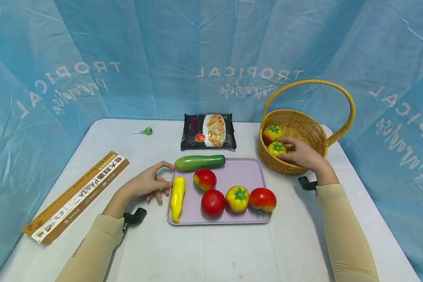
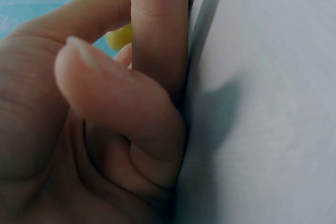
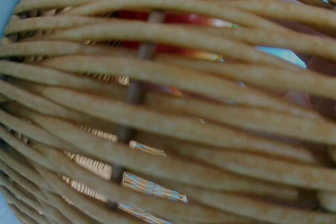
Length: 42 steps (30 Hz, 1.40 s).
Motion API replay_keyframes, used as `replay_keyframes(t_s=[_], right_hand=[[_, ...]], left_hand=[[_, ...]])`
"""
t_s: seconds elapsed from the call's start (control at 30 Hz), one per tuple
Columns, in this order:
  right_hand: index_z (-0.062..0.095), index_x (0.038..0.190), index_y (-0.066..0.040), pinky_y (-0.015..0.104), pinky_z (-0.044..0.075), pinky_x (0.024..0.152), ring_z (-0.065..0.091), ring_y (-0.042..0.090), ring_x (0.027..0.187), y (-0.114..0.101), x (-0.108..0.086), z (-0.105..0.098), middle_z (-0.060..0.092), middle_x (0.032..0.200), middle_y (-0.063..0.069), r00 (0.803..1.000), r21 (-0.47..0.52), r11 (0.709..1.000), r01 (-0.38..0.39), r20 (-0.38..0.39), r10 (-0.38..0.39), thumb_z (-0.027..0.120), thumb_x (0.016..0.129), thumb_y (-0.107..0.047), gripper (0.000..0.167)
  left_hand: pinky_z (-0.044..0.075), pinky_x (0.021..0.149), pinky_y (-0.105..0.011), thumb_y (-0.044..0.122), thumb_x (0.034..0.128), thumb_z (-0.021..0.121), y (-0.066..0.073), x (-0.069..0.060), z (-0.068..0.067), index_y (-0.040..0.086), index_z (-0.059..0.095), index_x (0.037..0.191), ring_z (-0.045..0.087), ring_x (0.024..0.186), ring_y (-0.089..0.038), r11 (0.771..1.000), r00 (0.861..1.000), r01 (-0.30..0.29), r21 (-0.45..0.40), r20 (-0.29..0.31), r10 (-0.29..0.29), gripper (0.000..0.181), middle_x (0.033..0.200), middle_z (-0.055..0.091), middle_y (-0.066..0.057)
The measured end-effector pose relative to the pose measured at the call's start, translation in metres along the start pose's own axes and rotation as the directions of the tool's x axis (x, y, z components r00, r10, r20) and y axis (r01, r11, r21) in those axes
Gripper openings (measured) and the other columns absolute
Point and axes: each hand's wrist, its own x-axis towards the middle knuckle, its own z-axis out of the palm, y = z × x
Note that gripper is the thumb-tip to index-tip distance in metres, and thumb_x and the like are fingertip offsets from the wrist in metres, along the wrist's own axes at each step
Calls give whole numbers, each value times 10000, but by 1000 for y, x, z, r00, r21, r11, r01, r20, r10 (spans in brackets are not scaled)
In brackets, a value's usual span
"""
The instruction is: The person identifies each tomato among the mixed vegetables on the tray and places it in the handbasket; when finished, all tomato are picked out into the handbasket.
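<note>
My right hand (image 1: 298,152) reaches over the near rim of the wicker basket (image 1: 303,117), thumb and fingers around a yellow-red tomato (image 1: 275,148). A second tomato (image 1: 271,133) lies behind it in the basket. In the right wrist view the basket's weave (image 3: 157,93) blocks most of the hand. The left hand (image 1: 146,182) rests at the left edge of the lilac tray (image 1: 246,168), fingers loosely bent, beside a yellow pepper (image 1: 177,199). On the tray are a green cucumber (image 1: 200,162), a red-yellow tomato (image 1: 205,179), a red tomato (image 1: 213,203) and a yellow tomato (image 1: 237,199).
Another red tomato (image 1: 263,199) overhangs the tray's right rim. A black noodle packet (image 1: 208,132) lies behind the tray, a lollipop (image 1: 147,131) at the back left. Along the left side lies a long pasta box (image 1: 77,197). The basket's tall handle (image 1: 310,82) arches above it.
</note>
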Motion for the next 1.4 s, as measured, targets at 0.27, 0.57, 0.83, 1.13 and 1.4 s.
replay_keyframes(t_s=[0.27,0.57,0.83,1.13,1.4], right_hand=[[453,1590,-151,650,417,1186,473,461,1467,1,-3,-2,489,1594,229,1000,26,1000,-15,2,15,753,995,-400,712],[423,1613,-143,639,442,1168,483,447,1476,-12,-19,-17,474,1619,218,997,37,999,-21,-69,24,758,993,-395,749],[452,1599,-202,279,544,1089,515,423,1471,-41,-46,-22,494,1608,172,991,103,988,118,-69,-112,748,1010,-307,667],[524,1543,-155,178,523,1048,539,387,1433,-54,-66,0,543,1563,153,955,189,944,272,71,-289,775,983,-183,615],[516,1542,-129,383,502,1167,510,334,1464,-44,-65,26,483,1607,201,896,306,918,251,287,-340,777,968,-144,631]], left_hand=[[448,424,-246,317,1017,725,-1,0,1,232,375,1510,742,582,-283,1000,1000,9,9,-5,-9,610,867,762,-137],[455,427,-248,307,1019,722,-2,1,1,225,377,1508,739,577,-276,1000,1000,8,16,-4,-8,604,860,763,-132],[452,421,-252,308,1019,722,-1,1,0,230,370,1520,738,577,-281,1000,1000,7,9,0,-7,617,868,762,-137],[456,423,-253,300,1022,717,-1,1,0,227,369,1519,738,577,-272,1000,1000,8,9,3,-8,611,865,763,-130],[458,426,-253,311,1017,722,-1,2,-1,225,368,1513,741,583,-282,1000,1000,12,13,-1,-12,615,865,760,-125]])
